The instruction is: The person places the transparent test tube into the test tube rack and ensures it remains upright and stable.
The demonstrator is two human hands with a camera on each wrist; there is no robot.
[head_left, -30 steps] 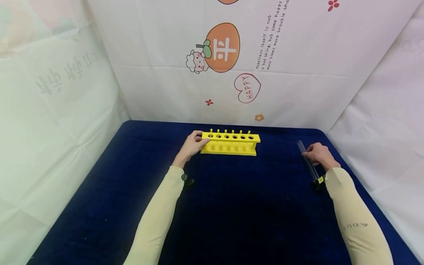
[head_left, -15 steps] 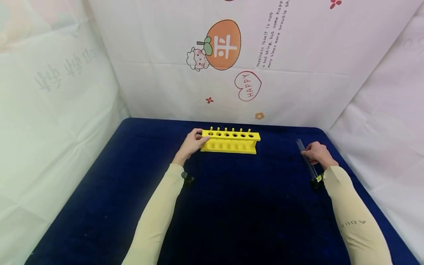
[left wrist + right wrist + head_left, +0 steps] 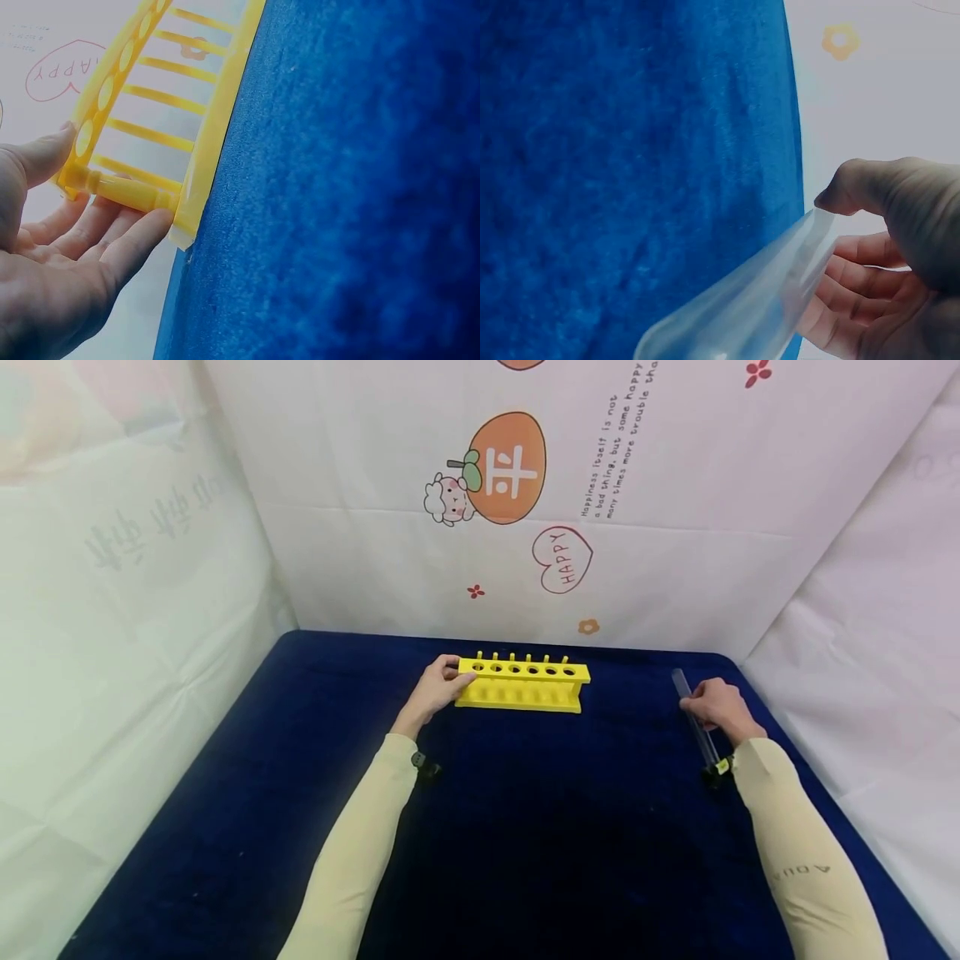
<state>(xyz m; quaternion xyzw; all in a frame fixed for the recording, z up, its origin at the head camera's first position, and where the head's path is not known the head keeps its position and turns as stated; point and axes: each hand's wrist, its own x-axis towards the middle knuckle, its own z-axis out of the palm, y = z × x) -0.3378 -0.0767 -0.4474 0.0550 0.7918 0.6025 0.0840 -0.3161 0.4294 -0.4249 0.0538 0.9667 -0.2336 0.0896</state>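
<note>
Near the back of the table stands a yellow test tube rack (image 3: 517, 697), with a row of round holes along its top and a row of pegs behind. My left hand (image 3: 438, 689) grips the rack's left end; in the left wrist view the thumb presses the top bar and the fingers curl round the end post (image 3: 127, 191). Off to the right, my right hand (image 3: 720, 706) pinches a clear test tube (image 3: 682, 685) between thumb and fingers. The tube slants, its rounded end (image 3: 660, 341) pointing back toward the wrist. No tube shows in the rack's holes.
A dark blue cloth (image 3: 540, 827) covers the table. White printed sheets (image 3: 360, 552) hang behind it and on both sides, close to the table's edges. The rack stands near the back sheet.
My right hand and the test tube have shifted slightly up and to the left. The left hand keeps its grip on the rack, which has not visibly moved on the table.
</note>
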